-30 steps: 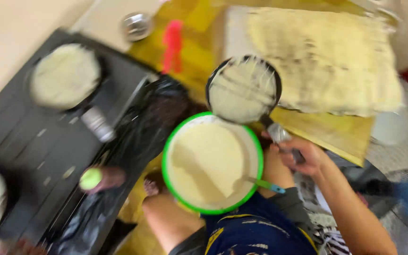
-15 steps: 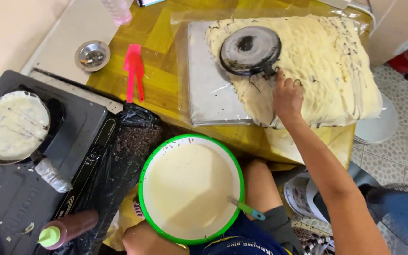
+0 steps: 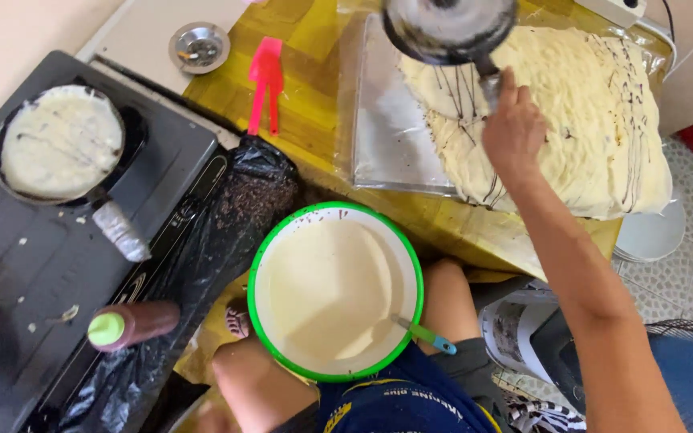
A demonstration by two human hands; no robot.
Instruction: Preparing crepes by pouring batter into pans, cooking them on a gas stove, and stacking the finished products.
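The right hand (image 3: 515,128) is clenched around the handle of a small dark frying pan (image 3: 449,28), held upturned over the stack of pale crepes (image 3: 579,120) on the yellow table (image 3: 306,120). The left hand is out of view. A green-rimmed bowl of batter (image 3: 334,289) rests between the person's knees, 1 ladle (image 3: 423,335) in it.

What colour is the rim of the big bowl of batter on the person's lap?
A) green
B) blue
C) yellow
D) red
A: the big bowl of pale batter has a bright green rim all the way round, while the right hand holds a pan by its handle over the stack of crepes.
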